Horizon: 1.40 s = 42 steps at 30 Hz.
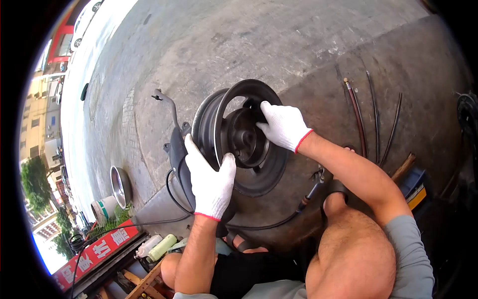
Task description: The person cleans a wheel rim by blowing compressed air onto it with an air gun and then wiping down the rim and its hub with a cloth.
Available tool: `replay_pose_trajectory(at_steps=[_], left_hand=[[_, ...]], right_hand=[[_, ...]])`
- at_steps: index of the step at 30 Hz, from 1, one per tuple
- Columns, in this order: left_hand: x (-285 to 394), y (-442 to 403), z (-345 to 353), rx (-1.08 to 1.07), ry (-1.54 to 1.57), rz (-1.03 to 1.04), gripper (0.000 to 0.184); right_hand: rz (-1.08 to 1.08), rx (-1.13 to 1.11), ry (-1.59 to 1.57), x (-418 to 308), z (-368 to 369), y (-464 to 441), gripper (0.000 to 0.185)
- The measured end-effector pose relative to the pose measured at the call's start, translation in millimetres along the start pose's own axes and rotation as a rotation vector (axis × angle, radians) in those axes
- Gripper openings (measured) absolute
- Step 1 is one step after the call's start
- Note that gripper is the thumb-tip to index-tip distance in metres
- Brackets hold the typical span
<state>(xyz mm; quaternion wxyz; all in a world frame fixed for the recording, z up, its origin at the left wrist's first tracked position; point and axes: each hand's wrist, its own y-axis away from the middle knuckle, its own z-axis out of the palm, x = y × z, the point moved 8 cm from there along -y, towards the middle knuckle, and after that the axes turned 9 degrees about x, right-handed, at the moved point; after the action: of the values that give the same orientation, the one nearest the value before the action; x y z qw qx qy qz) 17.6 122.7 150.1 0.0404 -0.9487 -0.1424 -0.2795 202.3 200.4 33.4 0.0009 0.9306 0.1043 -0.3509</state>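
Note:
A black wheel rim (264,182) without a tyre stands tilted in front of me, its hub facing right. My left hand (210,182), in a white glove with a red cuff, grips the rim's near left side, thumb and fingers apart around its edge. My right hand (285,124), gloved the same way, holds the right part of the rim near a spoke, thumb towards the hub. Behind the rim on the left is a dark curved part with a grey metal tube (169,107). What supports the rim underneath is hidden.
Several hoses (357,117) lie on the concrete floor at the right. An air tool (311,194) on a black hose is near my knee. At the left are a metal bowl (119,187), a white bucket (104,209), a red sign (97,254) and bottles (162,247).

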Motion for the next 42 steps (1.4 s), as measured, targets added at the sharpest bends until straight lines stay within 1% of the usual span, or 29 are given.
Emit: replay_pose_trajectory(at_steps=[2,3,5,6,7,9,11,12,13,15,16,17,19,21,23,24,25,27,28,29,32,33,35,36,37,39,40,41,42], left_hand=[[2.4,4.9,1.9,-0.003,-0.014,0.010,0.097],[4.3,7.0,1.7,0.013,-0.047,0.025,0.097],[5.9,9.1,0.6,0.029,-0.079,0.042,0.097],[4.2,7.4,0.5,0.023,-0.070,0.028,0.097],[2.7,4.5,-0.3,0.020,-0.060,0.012,0.097],[0.2,-0.2,-1.9,0.007,-0.039,0.010,0.097],[-3.1,-2.2,-0.4,-0.013,-0.021,0.002,0.096],[-3.4,-2.1,-0.8,-0.002,-0.018,0.008,0.096],[-2.9,-1.9,-1.0,0.007,-0.016,0.018,0.095],[-4.0,-0.2,1.4,0.000,-0.015,0.038,0.095],[-4.3,0.9,1.8,0.005,-0.029,0.052,0.095],[-3.2,1.7,1.1,0.013,-0.040,0.063,0.095],[-1.0,1.3,-0.5,0.001,-0.033,0.054,0.095],[-1.8,-0.9,0.5,-0.028,-0.021,0.028,0.095],[-6.7,-1.2,0.0,-0.029,0.009,0.021,0.095],[-9.0,-2.4,0.6,-0.032,0.038,0.015,0.095],[-9.7,-2.7,1.3,-0.038,0.036,0.022,0.095],[-11.5,-3.6,1.4,-0.028,0.045,0.001,0.095],[-10.8,-3.8,2.1,-0.027,0.038,-0.002,0.095],[-9.0,-3.0,2.5,-0.035,0.035,0.007,0.095],[2.1,-0.8,2.3,-0.051,-0.003,0.073,0.094],[1.6,-1.2,3.3,-0.050,-0.002,0.073,0.094],[-5.9,-1.4,3.4,-0.026,0.019,0.034,0.094],[-8.2,-1.1,3.1,-0.030,0.038,0.025,0.094],[-10.6,-1.4,3.5,-0.029,0.038,0.030,0.094],[-13.8,-0.4,2.6,-0.036,0.035,0.054,0.092],[-13.7,-1.1,2.8,-0.040,0.050,0.036,0.091],[-13.3,-2.6,2.7,-0.039,0.051,0.040,0.091],[-14.1,-3.5,3.2,-0.048,0.073,0.036,0.091]], right_hand=[[-0.073,0.102,-0.001,-17.4,-13.1,-12.8,0.034],[-0.066,0.098,-0.017,-16.1,-11.4,-18.1,0.031],[0.040,0.049,-0.040,5.4,7.0,-10.4,0.029],[0.136,-0.104,-0.033,23.8,25.4,0.7,0.029],[0.166,-0.244,-0.055,33.6,36.5,16.6,0.033],[-0.019,-0.598,-0.095,39.9,53.8,49.4,0.035],[0.072,-0.375,0.047,34.4,11.7,50.9,0.033],[-0.004,-0.141,-0.019,26.0,-6.5,44.5,0.029],[-0.142,0.084,-0.091,12.8,-24.0,36.6,0.028],[-0.286,0.150,-0.091,-6.6,-36.1,21.1,0.029],[-0.358,0.174,-0.098,-11.6,-30.9,15.3,0.027],[-0.394,0.136,-0.064,-10.5,-19.8,12.3,0.026],[-0.382,0.003,-0.075,-1.1,11.3,21.4,0.018],[-0.274,-0.111,-0.226,3.2,28.3,50.1,0.017],[-0.216,-0.312,-0.226,2.7,32.5,58.0,0.017],[-0.285,-0.254,-0.126,-2.7,14.0,51.4,0.019],[-0.290,-0.140,-0.048,-1.2,2.5,42.2,0.022],[-0.351,0.119,0.012,-9.0,-26.8,26.4,0.025],[-0.419,0.122,0.015,-16.3,-25.8,24.3,0.027],[-0.544,0.108,0.007,-25.5,-17.7,27.7,0.035],[-0.607,0.032,0.049,-32.6,9.7,23.4,0.045],[-0.608,0.032,0.050,-33.9,9.4,21.4,0.045],[-0.506,-0.034,0.059,-30.1,15.0,17.8,0.045],[-0.494,0.031,0.039,-31.7,15.0,20.5,0.044],[-0.494,0.036,0.039,-28.2,20.7,25.9,0.044],[-0.467,-0.034,0.077,-19.2,33.6,44.3,0.034],[-0.456,-0.094,0.055,-23.8,31.8,56.1,0.019],[-0.420,-0.170,0.052,-28.6,34.1,65.4,0.009],[-0.321,-0.183,-0.033,-27.6,28.0,64.7,0.008]])
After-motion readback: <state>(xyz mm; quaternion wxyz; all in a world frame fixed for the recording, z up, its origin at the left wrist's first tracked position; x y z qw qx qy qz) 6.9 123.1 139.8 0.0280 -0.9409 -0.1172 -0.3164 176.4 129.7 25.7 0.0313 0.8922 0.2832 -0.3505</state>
